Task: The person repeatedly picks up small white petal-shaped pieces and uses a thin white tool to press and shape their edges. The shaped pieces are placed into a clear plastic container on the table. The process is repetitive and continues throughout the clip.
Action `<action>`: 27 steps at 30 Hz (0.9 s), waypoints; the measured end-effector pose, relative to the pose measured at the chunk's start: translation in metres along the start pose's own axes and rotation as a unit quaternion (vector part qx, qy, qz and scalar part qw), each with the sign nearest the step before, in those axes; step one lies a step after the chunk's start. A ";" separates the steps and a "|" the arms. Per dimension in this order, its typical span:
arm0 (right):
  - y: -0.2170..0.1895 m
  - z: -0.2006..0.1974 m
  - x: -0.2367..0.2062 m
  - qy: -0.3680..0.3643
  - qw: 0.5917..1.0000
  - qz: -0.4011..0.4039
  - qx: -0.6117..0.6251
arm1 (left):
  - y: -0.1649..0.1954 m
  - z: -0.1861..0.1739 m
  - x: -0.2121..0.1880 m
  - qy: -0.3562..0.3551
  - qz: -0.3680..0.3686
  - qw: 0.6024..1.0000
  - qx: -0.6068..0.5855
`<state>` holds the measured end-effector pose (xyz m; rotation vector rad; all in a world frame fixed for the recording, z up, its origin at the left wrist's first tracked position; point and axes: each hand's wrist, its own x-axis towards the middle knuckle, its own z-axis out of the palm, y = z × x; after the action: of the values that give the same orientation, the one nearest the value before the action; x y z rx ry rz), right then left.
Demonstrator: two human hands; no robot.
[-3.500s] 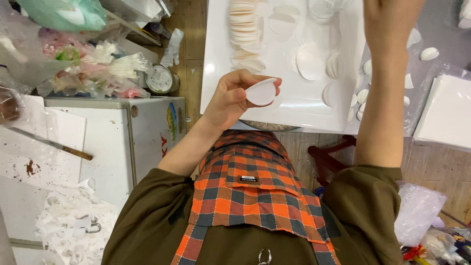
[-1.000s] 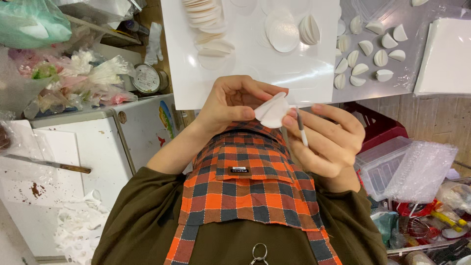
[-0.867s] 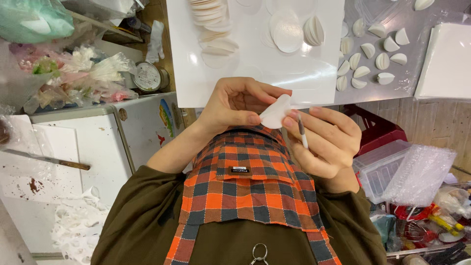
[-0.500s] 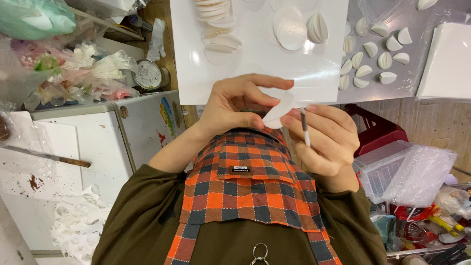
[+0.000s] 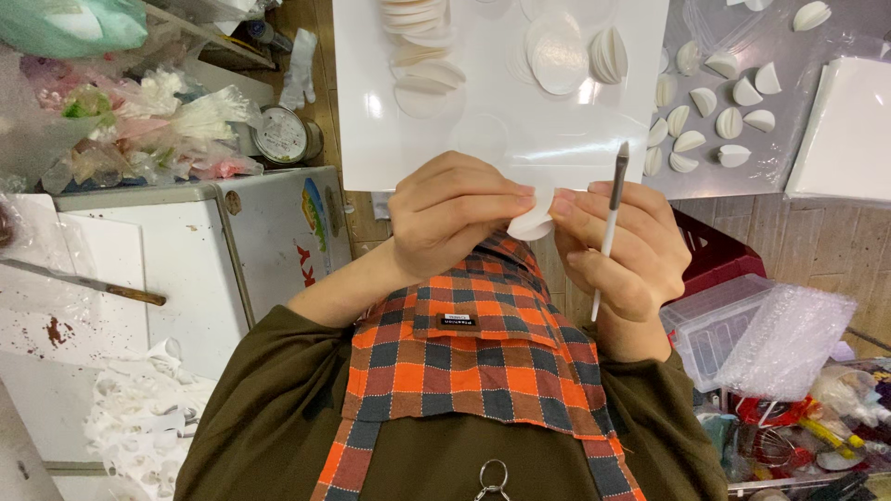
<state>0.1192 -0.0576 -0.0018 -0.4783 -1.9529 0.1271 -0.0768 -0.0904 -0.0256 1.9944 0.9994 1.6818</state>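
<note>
Piece: small white folded paper disc, at frame centre, pinched between both hands above the plaid apron.
Handling: looks light, thin and easily creased; best held at its folded edge.
Left hand: fingers curled and pressed together, pinching the disc from 9 o'clock.
Right hand: half closed, fingertips touching the disc, a slim white-handled brush tucked between the fingers.
Surroundings: white board with more discs at 12 o'clock.

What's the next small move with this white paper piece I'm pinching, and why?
Probably press it flatter: left hand and right hand both pinch the small curved white paper piece, with the slim white-handled tool tucked in the right.
</note>
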 end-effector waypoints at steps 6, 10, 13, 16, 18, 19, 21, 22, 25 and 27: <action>-0.006 -0.008 0.008 -0.085 0.996 0.019 0.010 | -0.001 0.003 0.000 0.003 -0.019 1.000 -0.024; 0.006 0.001 0.005 -0.100 0.995 0.000 -0.002 | -0.008 0.003 -0.007 0.000 -0.059 0.997 -0.053; 0.011 0.012 -0.007 -0.065 0.987 0.109 0.094 | -0.010 0.004 -0.012 0.037 -0.141 0.980 -0.136; 0.013 0.020 -0.017 -0.009 0.940 0.262 0.218 | -0.011 0.002 -0.011 0.056 -0.194 0.963 -0.176; 0.018 0.018 -0.019 -0.016 0.921 0.313 0.230 | -0.013 -0.001 -0.006 0.032 -0.181 0.974 -0.128; 0.022 0.015 -0.019 -0.037 0.916 0.324 0.235 | -0.015 -0.007 -0.002 0.008 -0.157 0.985 -0.078; 0.034 0.012 -0.015 -0.081 0.903 0.343 0.245 | -0.015 -0.016 0.003 -0.030 -0.162 0.986 -0.016; 0.042 0.010 -0.012 -0.128 0.914 0.314 0.221 | -0.013 -0.020 0.005 -0.045 -0.194 0.980 -0.006; 0.079 0.013 0.004 -0.204 0.926 0.244 0.204 | -0.012 -0.025 0.007 -0.050 -0.232 0.971 0.015; 0.117 0.022 0.020 -0.134 0.933 0.218 0.252 | -0.014 -0.025 0.005 -0.025 -0.253 0.967 -0.003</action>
<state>0.1247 0.0597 -0.0295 -0.5607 -1.9459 0.9971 -0.1046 -0.0820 -0.0251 1.5853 1.3412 1.3436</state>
